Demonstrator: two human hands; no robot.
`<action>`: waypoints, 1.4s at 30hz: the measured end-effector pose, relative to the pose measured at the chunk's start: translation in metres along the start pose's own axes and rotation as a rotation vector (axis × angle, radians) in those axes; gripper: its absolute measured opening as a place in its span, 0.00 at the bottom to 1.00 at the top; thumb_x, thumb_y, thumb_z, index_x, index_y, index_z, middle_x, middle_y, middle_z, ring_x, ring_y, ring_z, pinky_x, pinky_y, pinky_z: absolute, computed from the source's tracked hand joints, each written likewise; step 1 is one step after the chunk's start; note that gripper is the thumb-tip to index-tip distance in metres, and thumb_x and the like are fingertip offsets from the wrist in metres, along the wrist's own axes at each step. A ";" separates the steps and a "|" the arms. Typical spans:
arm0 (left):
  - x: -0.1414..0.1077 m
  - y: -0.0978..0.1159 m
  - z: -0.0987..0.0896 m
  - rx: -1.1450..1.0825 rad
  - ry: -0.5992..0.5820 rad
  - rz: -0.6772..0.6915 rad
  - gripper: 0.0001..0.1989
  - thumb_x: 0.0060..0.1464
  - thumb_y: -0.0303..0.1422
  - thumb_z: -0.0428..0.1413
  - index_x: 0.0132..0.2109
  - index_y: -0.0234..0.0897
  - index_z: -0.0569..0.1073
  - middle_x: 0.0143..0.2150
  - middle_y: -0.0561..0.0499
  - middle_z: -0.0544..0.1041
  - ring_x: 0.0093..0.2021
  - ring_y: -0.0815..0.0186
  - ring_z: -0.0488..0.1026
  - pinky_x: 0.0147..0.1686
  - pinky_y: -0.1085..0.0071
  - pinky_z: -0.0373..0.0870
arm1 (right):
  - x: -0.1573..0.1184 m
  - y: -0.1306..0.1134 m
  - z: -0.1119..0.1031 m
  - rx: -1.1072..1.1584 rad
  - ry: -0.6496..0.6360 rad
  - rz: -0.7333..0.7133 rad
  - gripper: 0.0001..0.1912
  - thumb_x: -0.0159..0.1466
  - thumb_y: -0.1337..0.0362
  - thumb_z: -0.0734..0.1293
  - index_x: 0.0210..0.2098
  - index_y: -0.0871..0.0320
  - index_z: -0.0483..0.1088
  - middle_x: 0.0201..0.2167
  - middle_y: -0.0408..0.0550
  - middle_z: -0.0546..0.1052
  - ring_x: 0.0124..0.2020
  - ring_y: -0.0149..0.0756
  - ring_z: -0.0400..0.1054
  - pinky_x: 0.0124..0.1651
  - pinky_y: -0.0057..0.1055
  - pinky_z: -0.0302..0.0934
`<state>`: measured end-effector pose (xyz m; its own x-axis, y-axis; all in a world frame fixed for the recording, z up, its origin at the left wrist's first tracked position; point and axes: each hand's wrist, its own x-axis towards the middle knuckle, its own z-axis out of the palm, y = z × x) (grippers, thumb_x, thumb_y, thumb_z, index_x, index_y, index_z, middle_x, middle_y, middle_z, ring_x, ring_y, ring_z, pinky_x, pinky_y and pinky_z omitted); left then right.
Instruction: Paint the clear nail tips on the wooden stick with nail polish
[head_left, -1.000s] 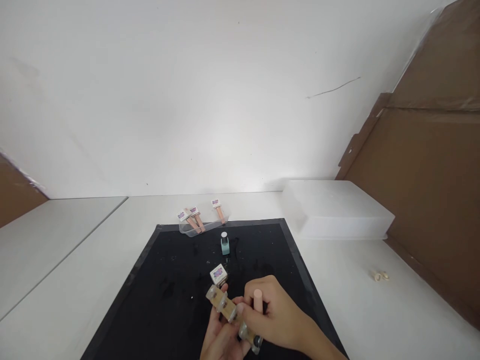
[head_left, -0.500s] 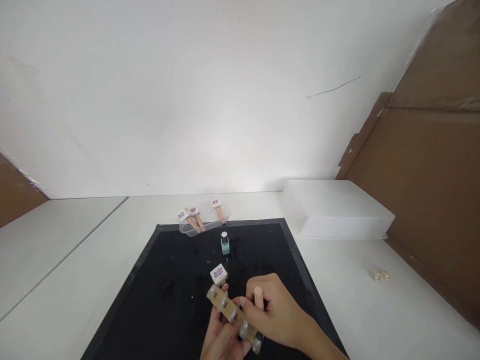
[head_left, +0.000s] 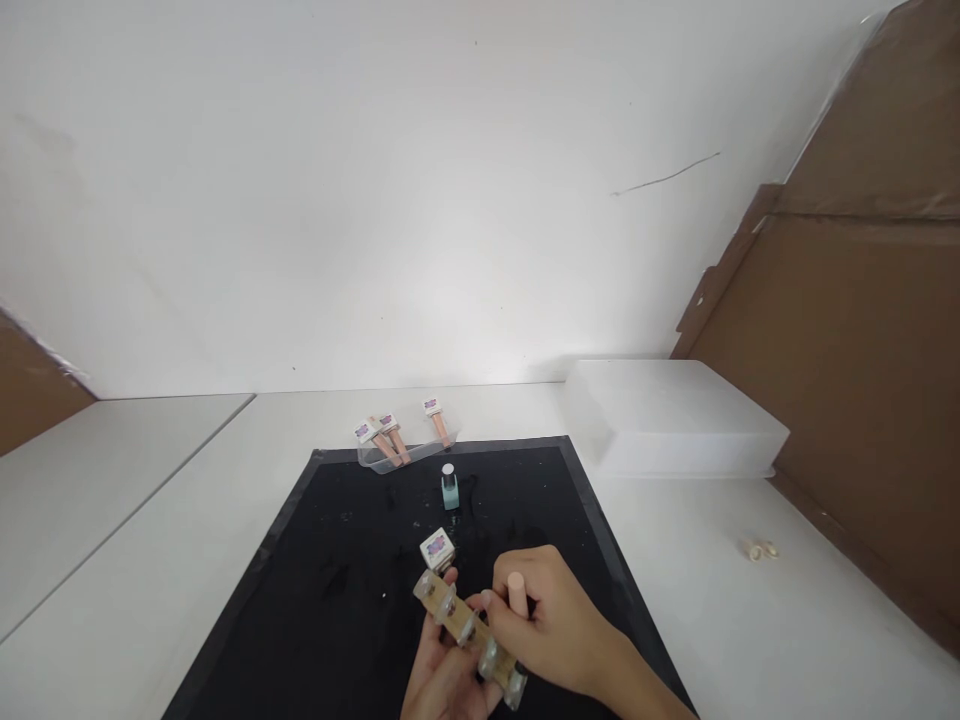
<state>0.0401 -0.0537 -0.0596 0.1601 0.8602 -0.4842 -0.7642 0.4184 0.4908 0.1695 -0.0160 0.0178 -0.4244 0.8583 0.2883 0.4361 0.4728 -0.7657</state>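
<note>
My left hand (head_left: 450,680), palm up and fingers curled, supports a yellowish bar (head_left: 457,612) with several rounded, shiny, greyish pieces along it. The bar slants from upper left to lower right. My right hand (head_left: 551,620) is closed around a pink nail polish cap (head_left: 517,592), whose end sticks up from the fist. The cap's lower part is hidden, and a small dark spot shows by the bar's near end. A square white nail polish bottle (head_left: 437,548) with a purple label is just beyond the bar's far end. Behind it stands a teal bottle (head_left: 450,490).
A clear shallow tray (head_left: 386,466) at the back holds several pink-capped bottles (head_left: 396,440). Beneath my hands lies a black mat (head_left: 337,600). A translucent white box (head_left: 682,425) stands at right, with small cream-coloured rings (head_left: 761,550) in front of it.
Very little differs. My right hand and the pink cap shift slightly against the bar; my left hand and the bar stay in place.
</note>
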 end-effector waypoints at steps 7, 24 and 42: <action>-0.001 0.000 0.004 0.001 0.011 -0.001 0.46 0.42 0.26 0.60 0.61 0.54 0.41 0.38 0.52 0.78 0.40 0.59 0.75 0.45 0.59 0.65 | 0.000 0.001 0.001 0.040 -0.006 0.027 0.19 0.55 0.74 0.59 0.16 0.57 0.43 0.14 0.35 0.50 0.17 0.24 0.47 0.20 0.23 0.42; -0.005 0.002 0.011 -0.017 -0.001 -0.013 0.45 0.43 0.24 0.59 0.61 0.51 0.42 0.38 0.51 0.78 0.41 0.57 0.74 0.46 0.58 0.64 | -0.001 -0.001 0.002 0.166 -0.033 0.036 0.19 0.53 0.76 0.59 0.15 0.58 0.44 0.14 0.34 0.50 0.16 0.22 0.47 0.19 0.21 0.42; -0.003 0.001 0.007 -0.028 -0.014 -0.002 0.48 0.40 0.24 0.61 0.61 0.52 0.42 0.38 0.52 0.76 0.40 0.59 0.74 0.46 0.58 0.64 | -0.002 -0.001 0.002 0.253 -0.106 0.047 0.17 0.53 0.76 0.60 0.14 0.59 0.49 0.13 0.34 0.53 0.16 0.22 0.48 0.18 0.21 0.42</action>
<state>0.0436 -0.0536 -0.0530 0.1703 0.8637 -0.4744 -0.7810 0.4118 0.4695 0.1684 -0.0182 0.0165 -0.4948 0.8463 0.1973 0.2512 0.3566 -0.8998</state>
